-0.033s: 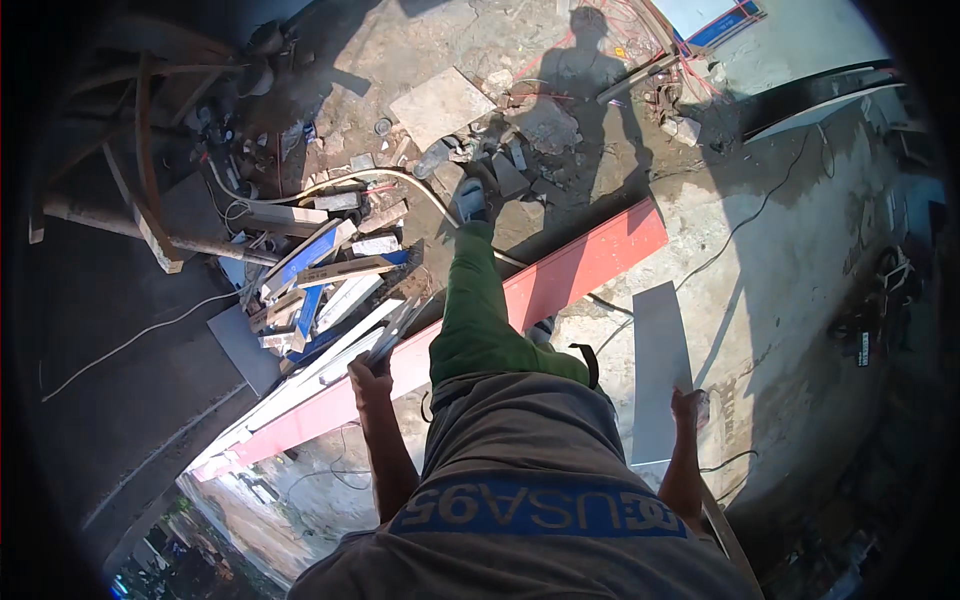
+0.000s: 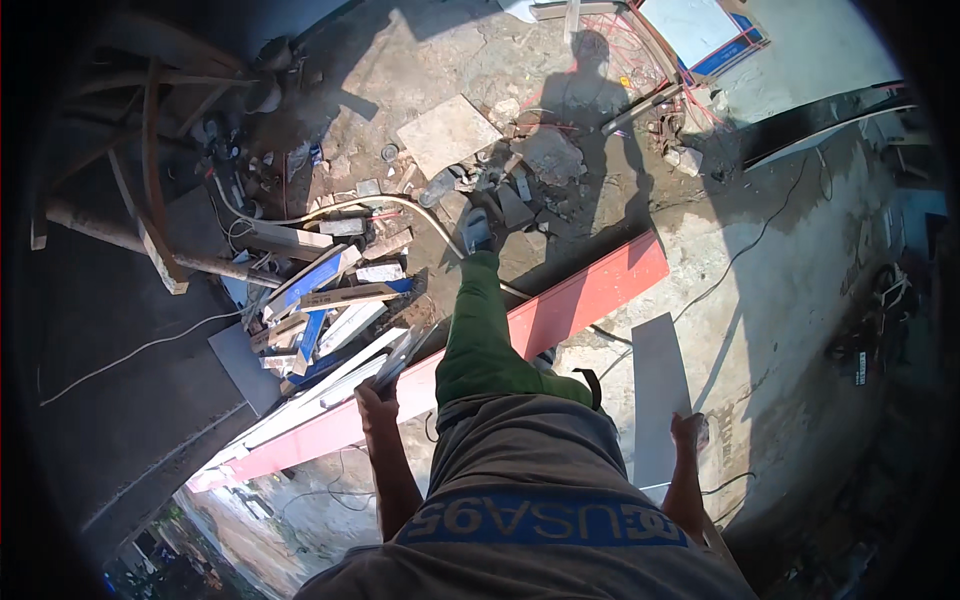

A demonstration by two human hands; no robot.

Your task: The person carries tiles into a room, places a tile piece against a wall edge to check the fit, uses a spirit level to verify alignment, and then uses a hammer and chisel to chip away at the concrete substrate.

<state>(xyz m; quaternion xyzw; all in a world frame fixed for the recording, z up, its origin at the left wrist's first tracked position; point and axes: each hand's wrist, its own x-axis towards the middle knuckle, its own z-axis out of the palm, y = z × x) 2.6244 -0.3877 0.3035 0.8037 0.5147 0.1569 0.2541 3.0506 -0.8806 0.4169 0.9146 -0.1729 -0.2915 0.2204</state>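
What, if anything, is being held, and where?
Left grip: narrow grey strips, by their near end. Right grip: a flat grey panel, by its right edge, toward the near end.

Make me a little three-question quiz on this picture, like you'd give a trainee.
1. Multiple choice: which hand holds the flat grey rectangular panel?
a) left
b) right
2. True or false: the long, flat red board shows on both sides of the green-trousered leg.
3. Short answer: what is in the left hand?

Key:
1: b, the right hand.
2: true.
3: a bunch of narrow grey strips; their exact number is unclear.
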